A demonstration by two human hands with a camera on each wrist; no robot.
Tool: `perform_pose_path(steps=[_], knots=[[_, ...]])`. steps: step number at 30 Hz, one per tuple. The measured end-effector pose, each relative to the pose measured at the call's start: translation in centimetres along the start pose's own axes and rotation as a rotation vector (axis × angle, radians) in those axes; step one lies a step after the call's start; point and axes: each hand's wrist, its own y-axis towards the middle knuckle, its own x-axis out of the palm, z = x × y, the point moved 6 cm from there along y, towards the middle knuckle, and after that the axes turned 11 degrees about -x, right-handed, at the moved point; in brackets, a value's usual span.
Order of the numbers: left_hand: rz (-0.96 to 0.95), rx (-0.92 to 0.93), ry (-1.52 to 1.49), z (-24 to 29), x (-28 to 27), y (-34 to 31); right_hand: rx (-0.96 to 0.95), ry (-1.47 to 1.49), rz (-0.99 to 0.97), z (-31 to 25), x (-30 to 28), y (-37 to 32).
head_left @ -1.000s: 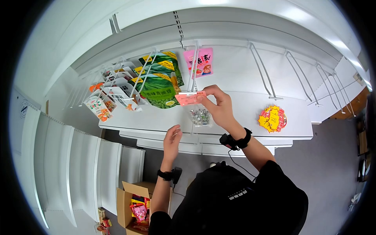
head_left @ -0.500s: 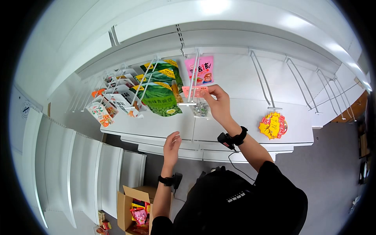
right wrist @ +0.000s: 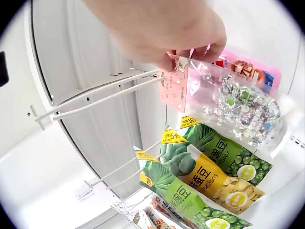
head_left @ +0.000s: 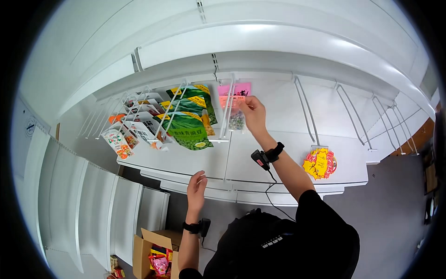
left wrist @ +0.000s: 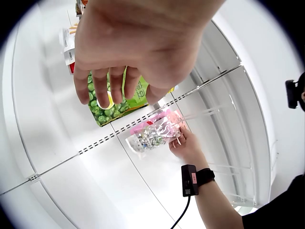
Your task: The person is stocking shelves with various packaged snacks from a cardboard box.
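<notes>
My right hand (head_left: pixel 254 116) pinches the pink header card (right wrist: pixel 174 88) of a clear bag (right wrist: pixel 248 107) filled with small shiny silvery pieces. The card is on a white wire hook (right wrist: pixel 107 98), and the bag hangs below it in the right wrist view. Behind it on the same hook is a pink snack bag (head_left: pixel 244 87), partly covered by the clear bag. My left hand (head_left: pixel 196 191) hovers in front of the shelf edge, holding nothing, its fingers loosely bent. Green bags of peas (head_left: pixel 188 132) hang on the neighbouring hook to the left.
Further left hang white snack pouches (head_left: pixel 141 123). On the right, more wire hooks (head_left: pixel 304 109) jut out, one with a yellow starburst price sign (head_left: pixel 318 163) at its end. A cardboard box (head_left: pixel 155 239) of snack packs stands at lower left. A shelf board (head_left: pixel 260 39) runs above.
My right hand has slid the pink card and clear bag backward along the hook, from its front end toward the pink bag. The left hand still hangs free, and the head view has shifted.
</notes>
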Motion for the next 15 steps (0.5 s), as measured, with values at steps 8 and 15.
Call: perform_pose_path(steps=[8,15], knots=[[0.028,-0.003,-0.008,-1.1,-0.7,-0.5,-0.032,-0.1,0.03,1.5,-0.6,1.2],[0.038,-0.016,0.009,-1.5,-0.6,-1.0,-0.031,-0.075,0.026,2.0,-0.5,1.4]])
